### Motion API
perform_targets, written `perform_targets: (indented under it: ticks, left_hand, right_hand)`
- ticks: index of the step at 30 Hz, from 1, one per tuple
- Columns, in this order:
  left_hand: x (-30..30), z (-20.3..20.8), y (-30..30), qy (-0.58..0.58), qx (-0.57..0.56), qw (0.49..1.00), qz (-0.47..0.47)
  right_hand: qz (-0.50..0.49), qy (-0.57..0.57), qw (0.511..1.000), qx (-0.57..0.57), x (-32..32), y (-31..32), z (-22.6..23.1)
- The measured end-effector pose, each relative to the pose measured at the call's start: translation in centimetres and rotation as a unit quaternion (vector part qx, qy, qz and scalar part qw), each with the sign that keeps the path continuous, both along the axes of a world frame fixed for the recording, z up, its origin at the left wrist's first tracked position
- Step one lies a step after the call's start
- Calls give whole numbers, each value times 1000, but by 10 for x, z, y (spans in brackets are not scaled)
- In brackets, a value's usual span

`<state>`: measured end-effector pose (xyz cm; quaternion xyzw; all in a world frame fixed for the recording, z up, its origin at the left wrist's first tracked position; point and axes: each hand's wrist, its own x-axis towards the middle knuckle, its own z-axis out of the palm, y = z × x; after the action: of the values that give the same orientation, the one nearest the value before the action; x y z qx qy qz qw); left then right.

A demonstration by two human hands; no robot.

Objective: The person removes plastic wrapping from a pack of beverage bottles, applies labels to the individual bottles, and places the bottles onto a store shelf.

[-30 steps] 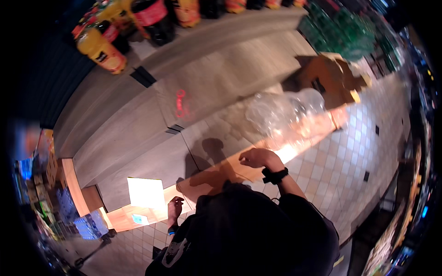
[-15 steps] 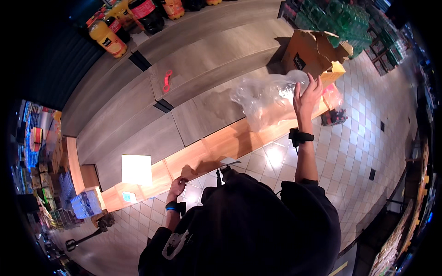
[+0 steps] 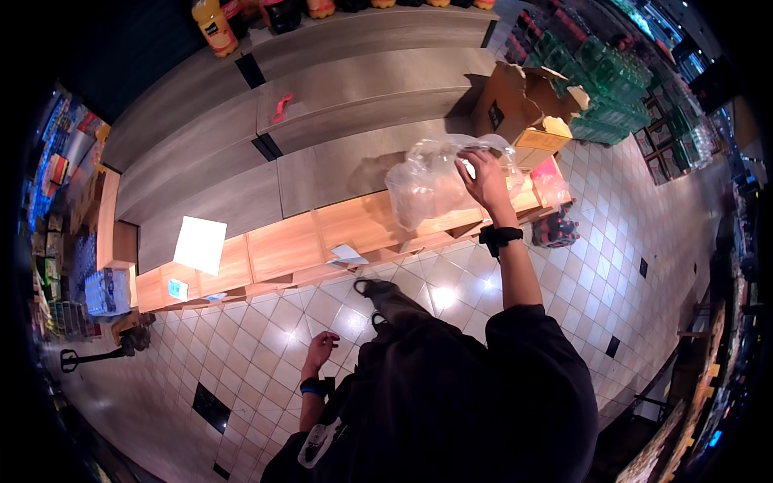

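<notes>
My right hand [image 3: 485, 181] is over a crumpled sheet of clear plastic wrap [image 3: 415, 197], its fingers curled and closed on the film. The wrap lies across the lowest shelf step and its light wooden front edge. Just beyond it stands an open brown cardboard box [image 3: 499, 105] with torn upper edges. Low by my side, above the tiled floor, hangs my left hand [image 3: 321, 348], with loosely bent fingers and nothing seen in it.
A stepped grey wooden display [image 3: 338, 84] carries drink bottles [image 3: 216, 30] on its top level. A red strip-like object [image 3: 282, 108] and a white sheet [image 3: 200, 245] lie on lower steps. Green bottle packs [image 3: 604, 80], dark bottles [image 3: 555, 230] and a pallet jack [image 3: 97, 354] stand around.
My right hand has gone from spread fingers to a closed grip, drawing the plastic wrap slightly away from the box. My left hand has moved away from the wooden edge. The view has shifted.
</notes>
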<state>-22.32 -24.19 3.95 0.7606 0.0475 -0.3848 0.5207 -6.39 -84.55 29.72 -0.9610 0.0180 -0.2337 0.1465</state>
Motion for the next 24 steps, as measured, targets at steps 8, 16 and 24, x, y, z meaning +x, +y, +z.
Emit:
perform_targets:
  ticks: [8, 16, 24]
  left_hand:
    - [60, 98, -178, -238, -51, 962, -121]
    - [247, 85, -425, -406, 46, 891, 200]
    - [181, 171, -498, -44, -304, 932, -193]
  right_hand:
    - [-159, -96, 943, 275, -63, -139, -79]
    - [105, 225, 912, 327, -81, -156, -116]
    - [96, 152, 885, 430, -177, -273, -107]
